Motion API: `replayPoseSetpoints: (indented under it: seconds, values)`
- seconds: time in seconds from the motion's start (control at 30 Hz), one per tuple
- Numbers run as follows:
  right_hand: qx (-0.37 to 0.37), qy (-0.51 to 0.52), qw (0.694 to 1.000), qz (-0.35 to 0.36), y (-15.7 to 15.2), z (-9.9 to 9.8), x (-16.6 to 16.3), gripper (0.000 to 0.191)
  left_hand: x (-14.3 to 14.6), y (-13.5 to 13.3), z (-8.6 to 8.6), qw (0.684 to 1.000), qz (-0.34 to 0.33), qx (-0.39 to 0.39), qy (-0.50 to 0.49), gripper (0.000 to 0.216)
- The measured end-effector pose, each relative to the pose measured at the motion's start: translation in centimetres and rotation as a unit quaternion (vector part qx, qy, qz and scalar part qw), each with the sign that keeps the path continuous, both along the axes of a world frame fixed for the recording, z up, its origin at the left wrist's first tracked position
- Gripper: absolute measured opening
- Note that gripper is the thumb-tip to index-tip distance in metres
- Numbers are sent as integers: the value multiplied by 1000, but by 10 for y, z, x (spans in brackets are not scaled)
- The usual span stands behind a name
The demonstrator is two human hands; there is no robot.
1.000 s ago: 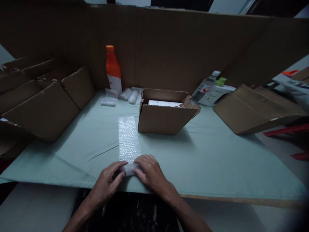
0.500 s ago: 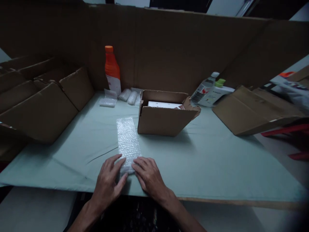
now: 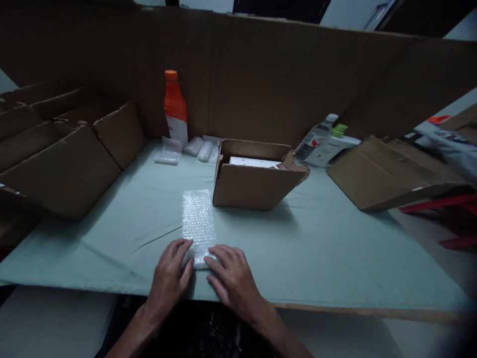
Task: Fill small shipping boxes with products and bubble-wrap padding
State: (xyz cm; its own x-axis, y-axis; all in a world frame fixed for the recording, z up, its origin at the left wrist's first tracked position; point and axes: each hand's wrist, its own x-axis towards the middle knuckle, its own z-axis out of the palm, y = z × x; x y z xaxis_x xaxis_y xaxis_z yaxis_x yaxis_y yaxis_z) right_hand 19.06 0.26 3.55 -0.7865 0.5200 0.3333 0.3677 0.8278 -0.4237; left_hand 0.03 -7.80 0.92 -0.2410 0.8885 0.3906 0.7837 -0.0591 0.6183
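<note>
A strip of clear bubble wrap [image 3: 198,219] lies flat on the cloth-covered table, with its near end folded or rolled over into a thicker edge. My left hand [image 3: 172,268] holds the left end of that edge, thumb in front and fingers on top. At the opposite end, my right hand [image 3: 233,276] has its curled fingertips on the same edge, with the thumb a little lower and apart from the fingers. Whatever may be inside the fold cannot be made out.
Beyond the strip stands an open cardboard box [image 3: 257,186] with white items inside. Bubble-wrapped bundles [image 3: 204,149] lie near an orange-and-white bottle [image 3: 175,109]. A clear bottle [image 3: 316,136] leans at the back right, and larger cardboard boxes [image 3: 67,169] stand on the left.
The strip's far end has come nearer to me and its flat part is shorter. The near edge looks thicker, and my right thumb has moved away from the fingers.
</note>
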Motion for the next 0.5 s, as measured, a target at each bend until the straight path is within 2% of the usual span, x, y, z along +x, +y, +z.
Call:
replayPoseSetpoints:
  seconds: [0.07, 0.17, 0.33, 0.5]
  values:
    - [-8, -12, 1000, 5, 2, -6, -4, 32, 1, -1, 1, 999, 0, 23, 25, 38]
    - [-27, 6, 1000, -5, 4, -10, -8, 27, 2, -10, 4, 998, -45, 36, 35, 41]
    - [-110, 22, 994, 14, 1, 1, 1, 22, 1, -19, 9, 996, -82, 13, -38, 33]
    - [-31, 36, 998, -37, -4, 3, 7, 30, -3, -8, 2, 999, -29, 7, -23, 26]
